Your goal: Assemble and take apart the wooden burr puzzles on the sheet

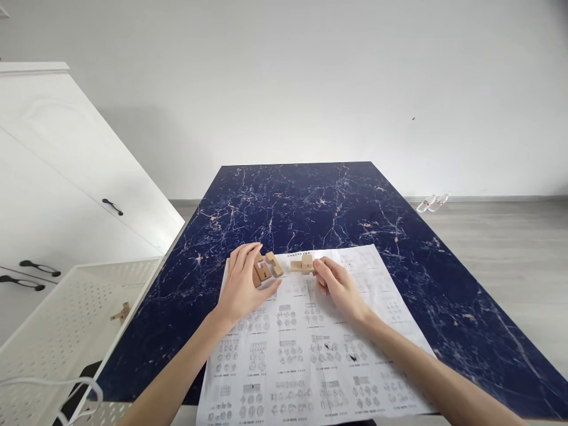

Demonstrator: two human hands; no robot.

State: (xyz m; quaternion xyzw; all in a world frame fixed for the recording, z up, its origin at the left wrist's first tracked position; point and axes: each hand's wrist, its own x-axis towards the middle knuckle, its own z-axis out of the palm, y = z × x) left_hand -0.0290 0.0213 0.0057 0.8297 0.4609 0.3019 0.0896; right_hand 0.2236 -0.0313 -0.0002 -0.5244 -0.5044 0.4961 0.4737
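My left hand [242, 284] is arched at the upper left of a printed sheet [328, 378], thumb spread away from the fingers. Right beside its fingers and thumb lie brown notched wooden blocks [264, 272], one marked "1"; the fingers partly cover them. A paler notched wooden piece [274, 264] rests just to their right. Between its thumb and fingers, my right hand [335, 281] pinches light wooden puzzle pieces [305, 264], which look fitted together crosswise, above the sheet's top edge area. Whether they touch the paper I cannot tell.
The sheet lies on a dark blue marble-patterned table [288, 201]. At left, a white perforated rack [66, 307] holds another wooden piece [120, 313] and a white cable [89, 381]. White cabinets [80, 177] stand beyond it. Clear plastic items [433, 203] show past the right edge.
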